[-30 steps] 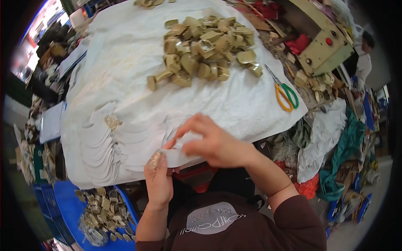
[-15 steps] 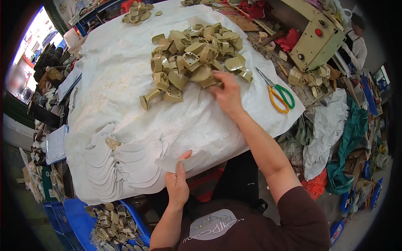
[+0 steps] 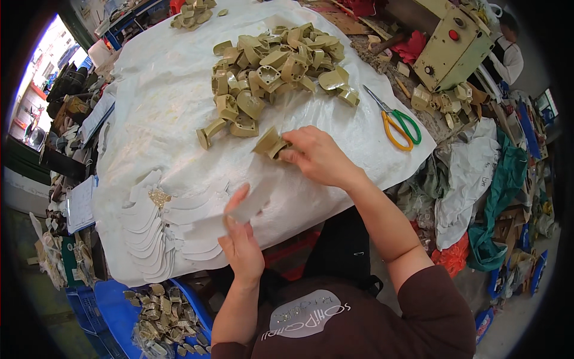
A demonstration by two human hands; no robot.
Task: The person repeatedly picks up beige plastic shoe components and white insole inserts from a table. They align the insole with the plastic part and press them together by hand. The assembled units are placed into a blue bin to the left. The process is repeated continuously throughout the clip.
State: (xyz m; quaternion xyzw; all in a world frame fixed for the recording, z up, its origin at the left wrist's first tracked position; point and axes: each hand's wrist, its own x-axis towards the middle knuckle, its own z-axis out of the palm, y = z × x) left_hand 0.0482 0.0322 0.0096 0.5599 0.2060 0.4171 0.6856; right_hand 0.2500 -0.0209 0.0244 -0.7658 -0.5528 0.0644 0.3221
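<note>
My right hand (image 3: 323,157) grips an olive-beige shoe heel (image 3: 267,143) and holds it over the white covering, just nearer than the heap of similar heels (image 3: 293,69). Lower down, my left hand (image 3: 244,251) pinches a thin white curved piece (image 3: 254,200) between thumb and fingers; motion smears it a little. To the left of that hand lie fanned rows of the same white curved pieces (image 3: 146,242), overlapping each other. A small glittery gold patch (image 3: 159,197) rests on top of them.
Scissors (image 3: 399,127) with one orange and one green handle lie at the right. A small heel group (image 3: 192,13) sits at the far left. A blue tub (image 3: 113,305) below holds glittery heels. A control box (image 3: 451,51) with a red button stands at the far right; a person (image 3: 508,57) is beyond.
My right hand has taken a heel out of the heap and brought it nearer and to the left. My left hand has lifted and tilted the white piece up toward it.
</note>
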